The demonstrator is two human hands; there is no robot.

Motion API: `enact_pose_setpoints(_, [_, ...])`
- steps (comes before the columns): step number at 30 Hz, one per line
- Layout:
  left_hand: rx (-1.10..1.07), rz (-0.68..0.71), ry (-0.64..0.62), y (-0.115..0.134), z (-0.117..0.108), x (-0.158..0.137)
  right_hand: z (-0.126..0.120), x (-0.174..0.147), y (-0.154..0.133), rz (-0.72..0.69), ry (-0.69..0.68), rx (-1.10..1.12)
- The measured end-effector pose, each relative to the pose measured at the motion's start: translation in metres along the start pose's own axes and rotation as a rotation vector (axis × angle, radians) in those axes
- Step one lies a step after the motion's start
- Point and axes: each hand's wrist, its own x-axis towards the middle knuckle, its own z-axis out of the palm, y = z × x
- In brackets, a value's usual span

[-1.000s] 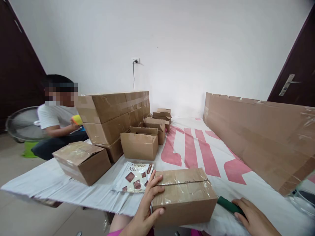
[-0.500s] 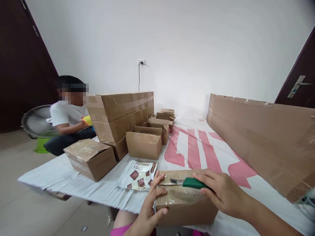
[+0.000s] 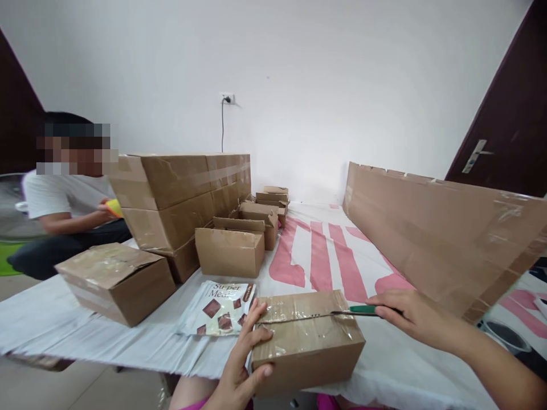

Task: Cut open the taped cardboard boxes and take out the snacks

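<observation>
A taped cardboard box [image 3: 307, 336] lies at the table's front edge, its top seam slit along much of its length. My left hand [image 3: 245, 353] braces the box's left end, fingers spread over the top and the thumb on the front side. In my right hand [image 3: 397, 313] is a green-handled utility knife [image 3: 362, 310], its thin dark blade at the seam near the box's right end. Just left of my left hand lies a white pouch [image 3: 220, 307] printed with brown squares.
Open boxes [image 3: 231, 250] run back in a row beside a stack of taped boxes [image 3: 179, 188]. Another box [image 3: 115, 282] sits at the left edge. A tall cardboard panel [image 3: 431, 228] stands on the right. A person [image 3: 64, 199] crouches at far left, holding something yellow.
My right hand has drawn the knife rightward along the seam, leaving a dark slit behind it. My left hand stays on the box, and the view has turned a little to the right.
</observation>
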Motion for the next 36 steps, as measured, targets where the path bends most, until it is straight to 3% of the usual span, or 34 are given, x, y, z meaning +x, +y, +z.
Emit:
enact_pose_setpoints(4, [0.02,0.004,0.009,0.005,0.001,0.004,-0.009,-0.033,0.035,0.155,0.069,-0.059])
enact_pose_setpoints(7, [0.048,-0.04,0.089,0.013,0.001,0.007,0.001,-0.044,0.055,0.279,0.145,-0.103])
enact_pose_setpoints(13, [0.225,-0.007,0.11,0.021,0.001,0.003,0.069,-0.045,0.081,0.336,0.181,-0.059])
enact_pose_setpoints(19, [0.131,0.057,0.228,0.021,0.01,-0.005,0.128,-0.047,0.096,0.347,0.09,-0.019])
enact_pose_setpoints(23, [0.119,-0.071,0.269,0.007,0.016,-0.005,0.135,-0.042,0.092,0.293,0.137,-0.075])
enact_pose_setpoints(28, [0.121,0.119,0.232,-0.003,0.012,-0.012,0.135,-0.025,0.06,0.185,0.345,0.009])
enact_pose_setpoints(31, [0.215,0.174,0.194,-0.009,0.004,-0.02,0.152,-0.021,0.047,0.116,0.385,0.103])
enact_pose_setpoints(36, [0.533,-0.088,0.243,-0.038,-0.03,-0.024,0.201,-0.029,0.057,0.12,0.386,0.173])
